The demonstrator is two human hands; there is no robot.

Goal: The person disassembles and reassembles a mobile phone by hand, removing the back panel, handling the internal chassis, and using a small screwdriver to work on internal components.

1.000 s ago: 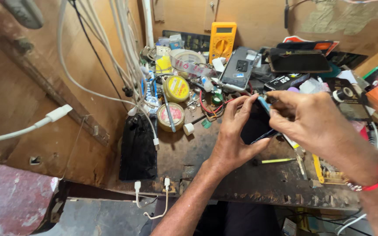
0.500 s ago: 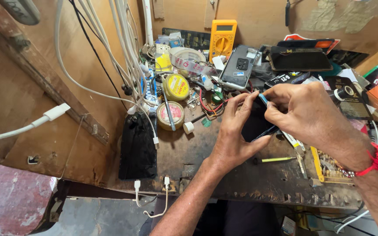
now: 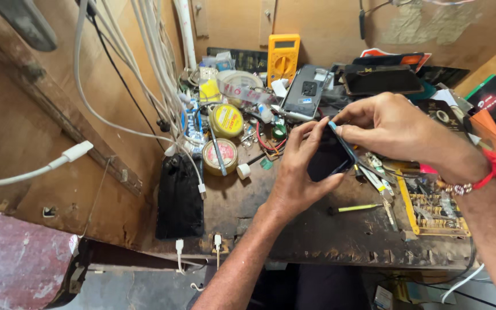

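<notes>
The left hand [image 3: 297, 172] cupped a dark phone [image 3: 328, 158] at frame centre, fingers wrapped around its lower edge and thumb pressed on its left side. The right hand [image 3: 394, 129] came in from the right and pinched a thin blue pick [image 3: 332, 124] at the phone's top corner, fingers narrowed around it. Both hands met at the phone, so neither was nearer; the left carried it, the right worked its edge. The phone's long axis ran from upper left to lower right in the frame, tilted up off the counter [image 3: 340, 238], its glossy black face turned toward the camera. Its lower half was hidden behind the left palm.

Right of the hands, a red band [image 3: 495, 166] circled the right wrist. Below the phone lay a yellow-handled screwdriver [image 3: 354, 208] on the counter, and to its right a yellow tray [image 3: 431, 209] of small parts. Left of the hands stood 2 round tins [image 3: 225, 120], with a black pouch [image 3: 179, 195] further left. At the upper centre stood a yellow multimeter [image 3: 283, 57]. White cables [image 3: 144, 69] hung in the upper left.
</notes>
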